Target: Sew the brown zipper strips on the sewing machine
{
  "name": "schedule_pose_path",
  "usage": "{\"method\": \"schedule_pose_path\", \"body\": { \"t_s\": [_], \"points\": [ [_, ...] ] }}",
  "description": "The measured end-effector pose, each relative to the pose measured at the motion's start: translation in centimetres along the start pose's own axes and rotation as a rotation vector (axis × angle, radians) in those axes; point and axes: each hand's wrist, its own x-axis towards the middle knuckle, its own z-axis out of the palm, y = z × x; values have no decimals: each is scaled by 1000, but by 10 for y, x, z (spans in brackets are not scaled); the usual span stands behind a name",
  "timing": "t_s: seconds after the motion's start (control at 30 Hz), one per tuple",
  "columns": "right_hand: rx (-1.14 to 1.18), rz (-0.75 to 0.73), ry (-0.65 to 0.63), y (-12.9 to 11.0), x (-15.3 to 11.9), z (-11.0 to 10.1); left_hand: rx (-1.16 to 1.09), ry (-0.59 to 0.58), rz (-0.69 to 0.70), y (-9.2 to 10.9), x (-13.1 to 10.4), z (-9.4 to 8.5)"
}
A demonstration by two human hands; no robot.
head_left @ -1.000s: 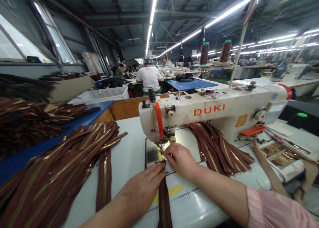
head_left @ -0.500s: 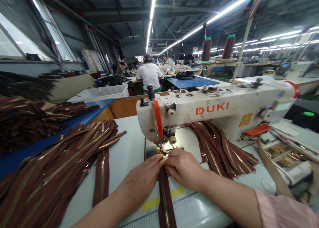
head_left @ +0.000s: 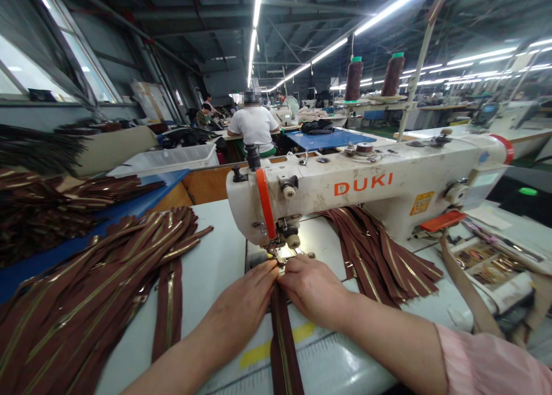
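A brown zipper [head_left: 283,343] with gold teeth runs from the table's front edge up to the needle area of a white sewing machine [head_left: 314,182]. My left hand [head_left: 250,288] lies at the zipper's left side, fingers pressed together at its upper end by the presser foot. Closed on the same end from the right is my right hand [head_left: 317,288], its fingertips curled beside the lit needle plate [head_left: 285,252]. Both sets of fingertips nearly meet there and hide the zipper's end.
A large heap of brown zippers [head_left: 95,291] covers the table's left side. More zippers [head_left: 379,257] fan out behind the machine arm. At right stands a tray of small metal parts [head_left: 491,268]. A person in a white shirt [head_left: 253,125] sits ahead.
The whole view has shifted slightly, with the scene sitting a little further left. Both hands stay on the zipper at the needle, in nearly the same pose.
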Motion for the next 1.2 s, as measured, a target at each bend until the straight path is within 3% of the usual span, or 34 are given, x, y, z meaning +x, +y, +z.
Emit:
{"method": "schedule_pose_path", "body": {
  "t_s": [0.83, 1.2],
  "points": [
    [-27, -34, 29, 0, 0, 4, 34, 72, 7, 3, 0, 1],
    [-33, -11, -25, -3, -1, -1, -19, 129, -70, 14, -1, -4]
  ]
}}
